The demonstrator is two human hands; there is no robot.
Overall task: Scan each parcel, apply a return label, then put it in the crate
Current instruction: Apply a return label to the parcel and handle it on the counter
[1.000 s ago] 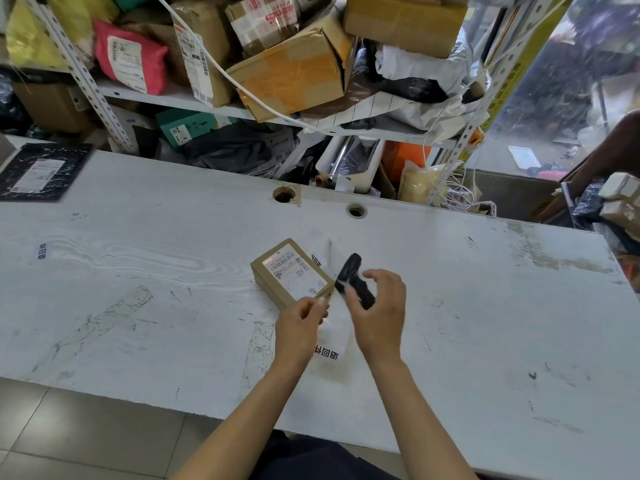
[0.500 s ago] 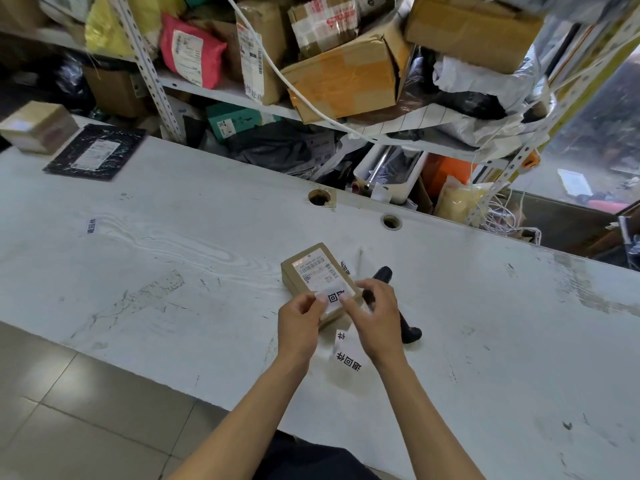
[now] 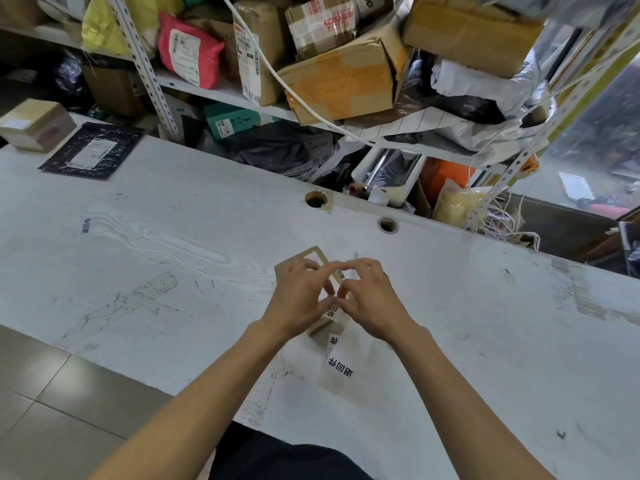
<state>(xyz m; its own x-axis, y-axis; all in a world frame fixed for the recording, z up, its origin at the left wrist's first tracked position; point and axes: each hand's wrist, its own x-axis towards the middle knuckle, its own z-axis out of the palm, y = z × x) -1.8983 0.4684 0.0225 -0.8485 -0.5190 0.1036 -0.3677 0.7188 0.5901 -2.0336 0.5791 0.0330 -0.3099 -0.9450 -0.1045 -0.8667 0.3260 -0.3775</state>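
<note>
A small brown cardboard parcel [image 3: 313, 254] lies on the white table [image 3: 173, 244], mostly covered by both hands. My left hand [image 3: 298, 296] rests over its top, thumb and forefinger pinching a white return label [image 3: 341, 273] with black characters. My right hand [image 3: 372, 299] pinches the same label from the other side. A strip of further labels [image 3: 337, 365] trails from the parcel's near end onto the table. The black scanner is hidden from view, and no crate shows.
A black mailer [image 3: 90, 151] and a pale box [image 3: 34, 124] sit at the table's far left. Two cable holes [image 3: 316, 199] mark the back edge. Behind it, a metal shelf [image 3: 221, 93] is crammed with parcels and bags.
My right hand has let go of the scanner and joined the left on the label. Both hands have moved forward over the parcel, covering most of it. The view has shifted left.
</note>
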